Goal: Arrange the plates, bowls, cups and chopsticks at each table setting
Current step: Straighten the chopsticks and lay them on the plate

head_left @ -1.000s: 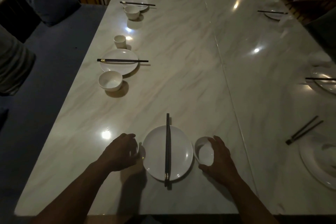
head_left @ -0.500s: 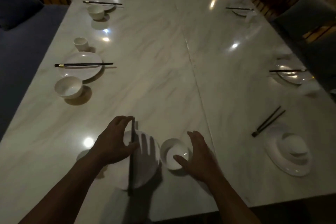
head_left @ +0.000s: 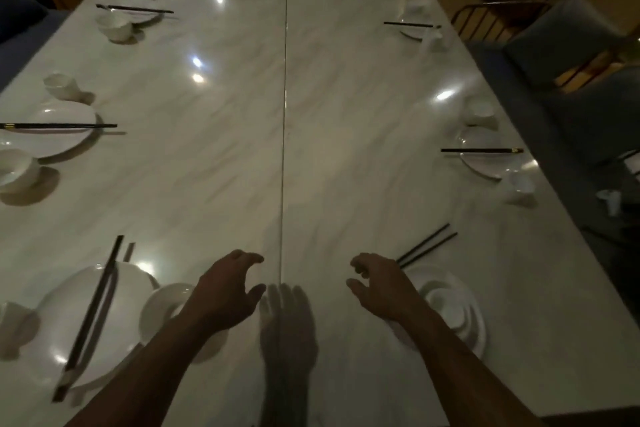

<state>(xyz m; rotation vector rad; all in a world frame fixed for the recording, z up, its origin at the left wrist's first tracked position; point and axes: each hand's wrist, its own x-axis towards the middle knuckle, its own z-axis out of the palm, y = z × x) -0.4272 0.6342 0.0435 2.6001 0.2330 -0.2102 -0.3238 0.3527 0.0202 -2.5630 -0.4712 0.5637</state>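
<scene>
**At the near edge of the table [head_left: 322, 156]: both hands up, nothing in them**

Down by the near edge, the left hand [head_left: 225, 298] and right hand [head_left: 381, 288] hover just over the marble, one on either side of the seam [head_left: 284, 121] running down the middle of the surface. Both have their fingers loosely curled with the thumb held apart, and neither has hold of anything. A hand shadow falls on the surface between them.

Near-left corner: the near-left plate [head_left: 121, 291] has black chopsticks [head_left: 88, 319] lying across it, tips toward the far edge. A small bowl [head_left: 161, 305] sits just beside it on the right, partly behind the left forearm. A cup [head_left: 14, 319] is on the plate's other side, pretty blurry.

Near-right corner: the near-right plate [head_left: 479, 336] has a stacked bowl [head_left: 446, 302] sitting on it, can't tell which way up. A loose pair of chopsticks [head_left: 424, 243] lies at an angle straight on the surface, just past that plate toward the far edge, with its near ends hidden behind the right hand.

Further along, a left-edge plate [head_left: 52, 144] and a right-edge plate [head_left: 485, 165] each carry a dark pair laid crosswise, with small white pieces beside them too blurred to sort out.
</scene>
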